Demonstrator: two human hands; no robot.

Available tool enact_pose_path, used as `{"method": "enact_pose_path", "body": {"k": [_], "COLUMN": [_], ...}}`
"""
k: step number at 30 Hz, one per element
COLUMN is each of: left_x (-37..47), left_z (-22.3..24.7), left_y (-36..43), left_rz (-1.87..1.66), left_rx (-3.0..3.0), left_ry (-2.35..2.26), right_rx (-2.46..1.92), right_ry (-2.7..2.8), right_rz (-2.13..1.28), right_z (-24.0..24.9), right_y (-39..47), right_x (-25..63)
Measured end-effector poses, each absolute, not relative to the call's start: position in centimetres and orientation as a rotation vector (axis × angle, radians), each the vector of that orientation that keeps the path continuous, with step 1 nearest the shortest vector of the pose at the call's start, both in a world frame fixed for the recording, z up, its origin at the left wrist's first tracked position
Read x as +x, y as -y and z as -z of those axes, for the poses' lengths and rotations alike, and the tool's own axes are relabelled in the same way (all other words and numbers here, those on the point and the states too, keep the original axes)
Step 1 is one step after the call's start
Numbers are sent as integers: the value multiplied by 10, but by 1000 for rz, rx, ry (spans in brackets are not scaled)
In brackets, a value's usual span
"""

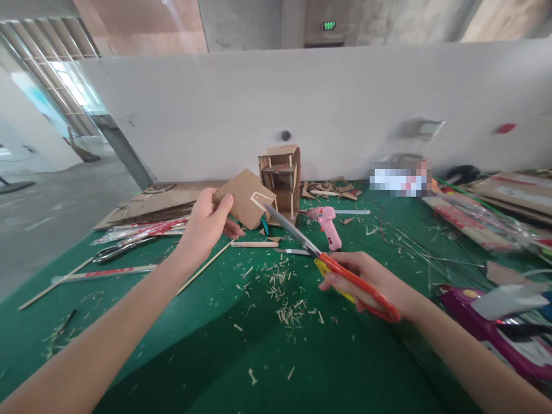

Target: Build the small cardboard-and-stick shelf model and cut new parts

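Observation:
My left hand pinches a piece of brown cardboard by its left corner, thumb on the near face. A white outline is marked near the piece's right edge. My right hand grips scissors with orange and yellow handles. Their blades point up and left, with the tip right by the cardboard's right edge; whether they touch, I cannot tell. Behind the piece stands a small cardboard shelf model with several levels, partly covered by it. A pink glue gun lies to the right of the blades.
Wood shavings litter the green table. Stacked cardboard and wrapped sticks lie left, with a thin stick nearer. A craft knife lies beyond the shavings. At right are packaged sticks and a purple power strip.

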State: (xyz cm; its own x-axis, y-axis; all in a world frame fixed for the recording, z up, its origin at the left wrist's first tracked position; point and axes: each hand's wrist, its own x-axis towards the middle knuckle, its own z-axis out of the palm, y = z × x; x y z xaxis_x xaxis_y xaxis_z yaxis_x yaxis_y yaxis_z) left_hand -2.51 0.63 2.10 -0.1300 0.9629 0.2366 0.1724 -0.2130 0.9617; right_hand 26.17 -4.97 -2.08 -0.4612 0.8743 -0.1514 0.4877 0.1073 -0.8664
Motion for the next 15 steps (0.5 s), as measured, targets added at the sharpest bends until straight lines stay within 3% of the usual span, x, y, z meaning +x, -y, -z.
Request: {"method": "enact_pose_path", "body": {"k": [15], "left_x": [-23], "left_z": [-17], "left_y": [-1], "left_rz": [-1631], "left_rx": [1552], "left_ry": [-1166], "right_rx": [-1192], "right_ry": [2333], "right_rz": [-890], "right_z": [5], "right_y": [57], "right_x": [270]}}
